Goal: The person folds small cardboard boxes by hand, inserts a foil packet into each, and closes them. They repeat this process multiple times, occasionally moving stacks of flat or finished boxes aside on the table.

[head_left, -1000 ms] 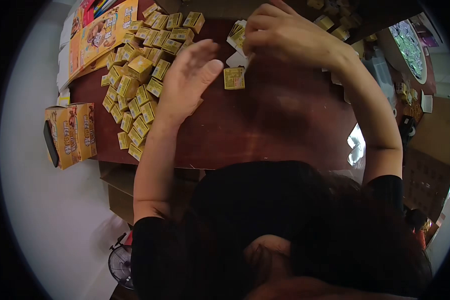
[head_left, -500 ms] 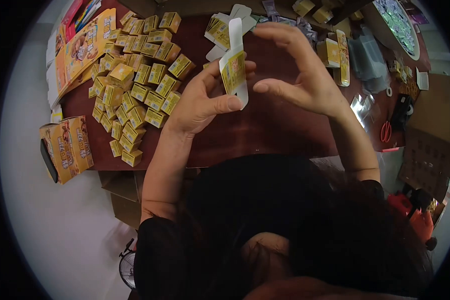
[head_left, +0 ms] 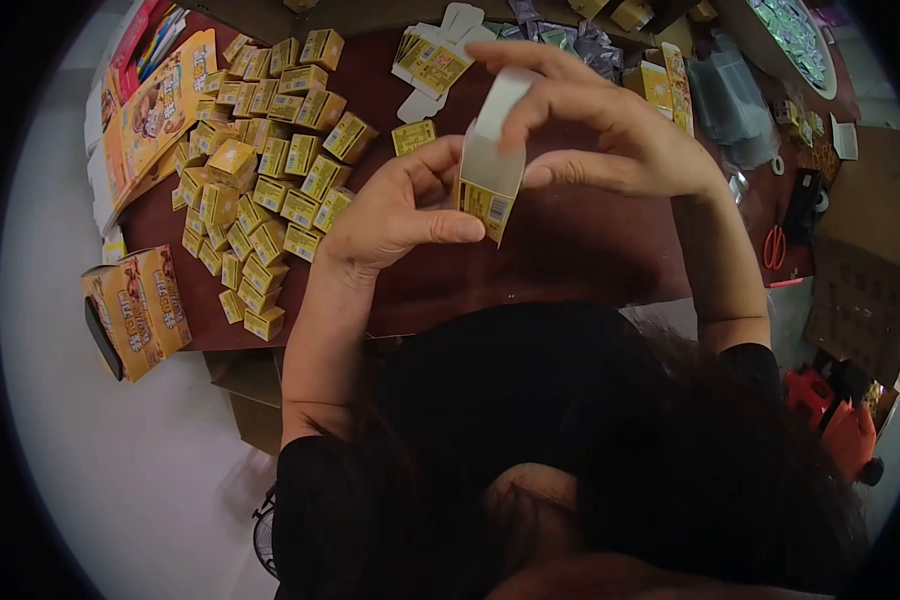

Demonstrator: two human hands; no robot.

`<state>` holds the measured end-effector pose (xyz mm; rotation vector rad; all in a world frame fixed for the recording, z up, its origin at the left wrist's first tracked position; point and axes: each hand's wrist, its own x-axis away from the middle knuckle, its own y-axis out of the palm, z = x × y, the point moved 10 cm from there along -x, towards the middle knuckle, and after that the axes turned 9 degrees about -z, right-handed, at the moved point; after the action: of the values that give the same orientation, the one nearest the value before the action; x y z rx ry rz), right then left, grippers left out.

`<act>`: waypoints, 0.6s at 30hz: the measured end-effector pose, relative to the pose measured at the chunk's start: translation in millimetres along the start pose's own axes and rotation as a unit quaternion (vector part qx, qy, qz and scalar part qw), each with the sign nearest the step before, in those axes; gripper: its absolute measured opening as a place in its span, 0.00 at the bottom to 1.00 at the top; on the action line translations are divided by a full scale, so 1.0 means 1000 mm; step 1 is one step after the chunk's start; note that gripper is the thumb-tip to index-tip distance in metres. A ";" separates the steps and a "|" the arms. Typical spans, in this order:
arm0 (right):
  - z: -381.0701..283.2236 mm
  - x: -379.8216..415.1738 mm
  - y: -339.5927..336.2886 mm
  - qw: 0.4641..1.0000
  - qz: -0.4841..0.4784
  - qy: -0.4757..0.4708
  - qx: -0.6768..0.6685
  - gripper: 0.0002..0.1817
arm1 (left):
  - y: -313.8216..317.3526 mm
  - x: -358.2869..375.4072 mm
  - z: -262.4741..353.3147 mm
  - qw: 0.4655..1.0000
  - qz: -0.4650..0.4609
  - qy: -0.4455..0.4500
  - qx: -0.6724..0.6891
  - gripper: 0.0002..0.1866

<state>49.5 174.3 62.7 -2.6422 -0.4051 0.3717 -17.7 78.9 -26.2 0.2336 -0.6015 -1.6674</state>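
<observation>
My left hand [head_left: 405, 215] holds a small yellow carton [head_left: 490, 195] by its side, with the thumb at its lower front. The carton is opened out into a box shape, its white inside showing and a white flap raised at the top. My right hand [head_left: 610, 130] is at the carton's right and top, its fingers curved and apart around the flap; the thumb is at the right wall. Flat yellow-and-white cartons [head_left: 435, 65] lie behind, and a single yellow piece [head_left: 413, 137] lies near my left fingers.
Many small yellow boxes [head_left: 300, 155] are piled on the left of the dark red table [head_left: 570, 260]. Orange printed packaging [head_left: 155, 100] lies beyond them. Clear plastic bags [head_left: 730, 105], red scissors [head_left: 774, 247] and a tray of shiny packets [head_left: 795, 45] are at the right.
The narrow, flattened carton has opened into a box shape and tilted so that its inside shows. My right hand has moved left onto it, and the view has shifted slightly.
</observation>
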 end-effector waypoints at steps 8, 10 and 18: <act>0.031 0.018 0.000 0.976 0.175 0.102 0.080 0.49 | 0.000 0.002 0.019 0.963 0.133 0.155 -0.177 0.36; 0.032 0.018 0.002 0.977 0.162 0.106 0.094 0.49 | 0.008 0.004 0.026 0.943 0.151 0.199 -0.220 0.36; 0.035 0.023 0.015 0.945 0.255 0.118 -0.166 0.28 | 0.018 0.015 0.044 0.826 0.166 0.233 -0.486 0.28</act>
<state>63.0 182.9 21.1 -3.0563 0.3343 0.1404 -25.9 74.6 23.0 -0.2051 0.5810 -1.3123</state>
